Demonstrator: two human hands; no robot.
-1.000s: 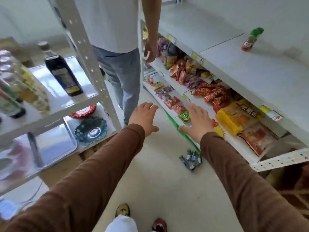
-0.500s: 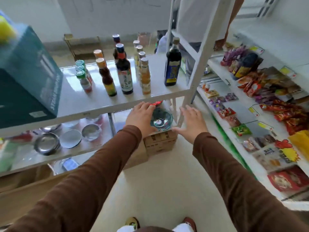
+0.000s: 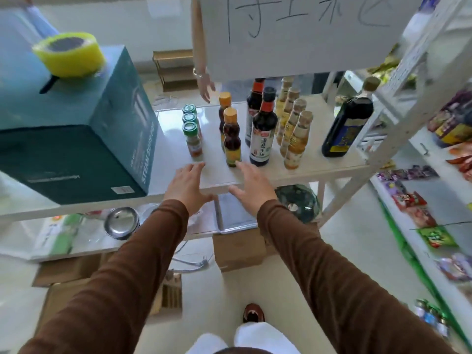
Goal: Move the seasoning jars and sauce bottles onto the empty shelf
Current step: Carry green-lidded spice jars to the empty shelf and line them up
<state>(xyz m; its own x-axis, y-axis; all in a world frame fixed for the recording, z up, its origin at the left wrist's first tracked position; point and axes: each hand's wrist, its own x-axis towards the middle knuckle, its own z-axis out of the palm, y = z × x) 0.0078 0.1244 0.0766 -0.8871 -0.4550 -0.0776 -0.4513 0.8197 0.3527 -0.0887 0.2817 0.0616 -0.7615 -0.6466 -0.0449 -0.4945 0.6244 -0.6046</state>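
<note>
A small shop: white metal shelving (image 3: 398, 103) carries rows of sauce bottles (image 3: 263, 134) and seasoning jars (image 3: 192, 139), packaged snacks (image 3: 411, 200) line the shelves on the right, cardboard cartons (image 3: 237, 249) sit on the floor, and a handwritten sign (image 3: 293, 31) hangs overhead.

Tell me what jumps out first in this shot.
A cluster of bottles stands mid-shelf, with three green-capped jars at its left. Both hands, left and right, reach open toward them at the shelf's front edge. A big teal box with a yellow tape roll on top fills the left.
</note>
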